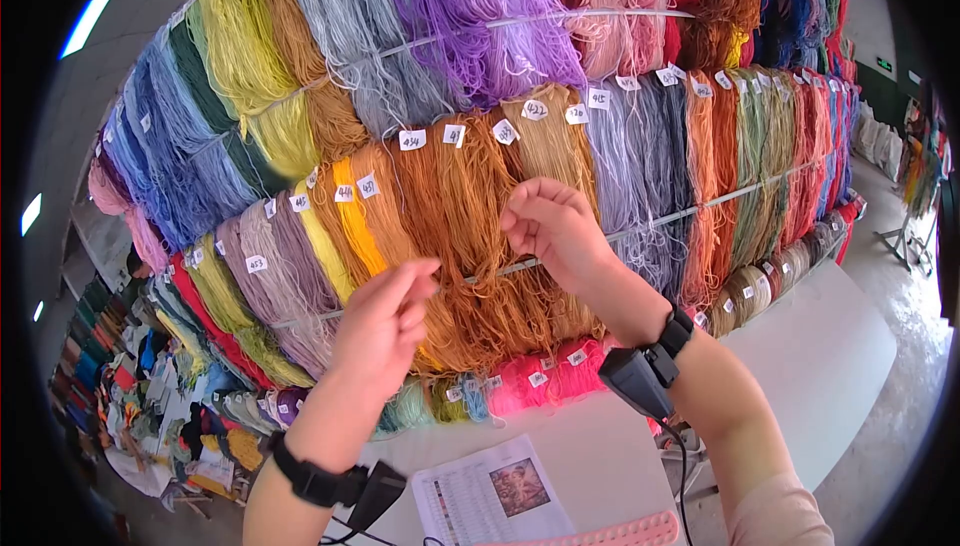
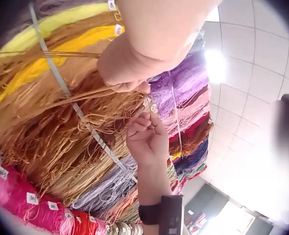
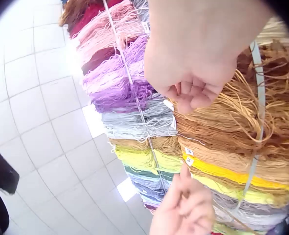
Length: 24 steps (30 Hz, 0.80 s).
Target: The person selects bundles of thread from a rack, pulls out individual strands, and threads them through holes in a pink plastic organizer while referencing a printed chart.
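Note:
My left hand (image 1: 385,321), fingers curled with the thumb against them, pinches thin brown thread (image 2: 61,103); in the left wrist view the thread trails from the left hand (image 2: 129,63) across the rack. To the right and higher is my right hand (image 1: 560,236), its fingertips pinched in front of the brown skeins (image 1: 455,206). A fine strand seems to run between both hands in the left wrist view, reaching the right hand (image 2: 148,139). The right wrist view shows the right hand (image 3: 193,63) curled above the left hand (image 3: 183,208); its palm side hides most of what it pinches.
Numbered tags such as a white label (image 1: 412,140) hang on rows of coloured skeins, held by a metal rod (image 1: 640,229). Below are pink skeins (image 1: 545,376), a printed sheet (image 1: 470,496) and a pink perforated strip (image 1: 610,533) on the white table (image 1: 600,446).

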Motion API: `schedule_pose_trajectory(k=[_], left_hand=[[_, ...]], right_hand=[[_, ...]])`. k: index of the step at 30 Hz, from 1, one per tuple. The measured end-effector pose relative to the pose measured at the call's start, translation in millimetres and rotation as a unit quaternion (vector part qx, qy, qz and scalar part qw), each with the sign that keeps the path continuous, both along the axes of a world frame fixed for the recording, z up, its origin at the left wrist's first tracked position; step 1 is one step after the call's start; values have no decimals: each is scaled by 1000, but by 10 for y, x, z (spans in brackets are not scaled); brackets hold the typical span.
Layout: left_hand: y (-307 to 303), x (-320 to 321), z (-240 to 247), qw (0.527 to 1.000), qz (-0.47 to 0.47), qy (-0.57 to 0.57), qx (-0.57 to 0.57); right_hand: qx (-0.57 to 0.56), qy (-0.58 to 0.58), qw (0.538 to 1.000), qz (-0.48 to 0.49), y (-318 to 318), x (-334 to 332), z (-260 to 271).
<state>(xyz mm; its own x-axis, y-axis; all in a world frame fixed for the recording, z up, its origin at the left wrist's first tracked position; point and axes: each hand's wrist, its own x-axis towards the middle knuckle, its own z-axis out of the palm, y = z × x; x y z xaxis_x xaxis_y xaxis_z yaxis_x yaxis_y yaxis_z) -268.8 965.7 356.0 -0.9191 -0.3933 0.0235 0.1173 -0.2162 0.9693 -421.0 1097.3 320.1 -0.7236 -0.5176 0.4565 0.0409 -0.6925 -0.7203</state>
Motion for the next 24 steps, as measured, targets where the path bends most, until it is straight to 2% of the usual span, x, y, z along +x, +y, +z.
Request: schedule_pose_trajectory(k=[2, 3, 6, 7, 9, 10, 11, 13, 15, 16, 17, 18, 19, 20, 23, 24], left_hand=[[112, -300, 53, 999, -10, 17, -48], [179, -437, 84, 999, -21, 16, -40], [242, -625, 154, 997, -58, 25, -35], [177, -596, 167, 996, -73, 35, -45], [94, -392, 207, 995, -71, 32, -63], [9, -168, 182, 994, -87, 27, -63], [-70, 110, 124, 995, -61, -17, -80], [-311, 794, -89, 992, -10, -92, -87], [-692, 1699, -409, 986, 115, -118, -30], [-942, 2335, -608, 974, 182, -136, 5], [-1045, 2990, -753, 943, 282, -178, -7], [-1239, 3841, -1073, 879, 411, -242, 10], [-1300, 4749, -1392, 787, 504, -355, -28], [-1193, 5523, -1616, 671, 575, -465, -59], [-616, 6893, -1818, 604, 543, -516, -271], [-345, 6852, -1691, 579, 526, -530, -327]], right_hand=[[51, 77, 995, -32, 24, 75, -5], [74, 187, 977, -67, 14, 121, -26], [196, 385, 884, -179, 42, 245, -25], [222, 364, 896, -124, 63, 195, 8], [150, 213, 965, -23, 35, 86, 61], [114, 131, 984, 32, -3, 30, 82], [82, 101, 986, 108, -32, -20, 125], [72, 212, 972, 70, -324, -287, -62], [58, 170, 981, 74, -508, -372, -134], [58, 74, 991, 92, -490, -357, -95], [55, 82, 992, 81, -525, -368, -125], [62, 98, 991, 65, -549, -374, -166], [74, 104, 991, 46, -564, -354, -168], [51, 115, 991, 40, -580, -339, -166], [74, 168, 983, -6, -603, -328, -201], [114, 192, 972, -79, -628, -344, -250]])
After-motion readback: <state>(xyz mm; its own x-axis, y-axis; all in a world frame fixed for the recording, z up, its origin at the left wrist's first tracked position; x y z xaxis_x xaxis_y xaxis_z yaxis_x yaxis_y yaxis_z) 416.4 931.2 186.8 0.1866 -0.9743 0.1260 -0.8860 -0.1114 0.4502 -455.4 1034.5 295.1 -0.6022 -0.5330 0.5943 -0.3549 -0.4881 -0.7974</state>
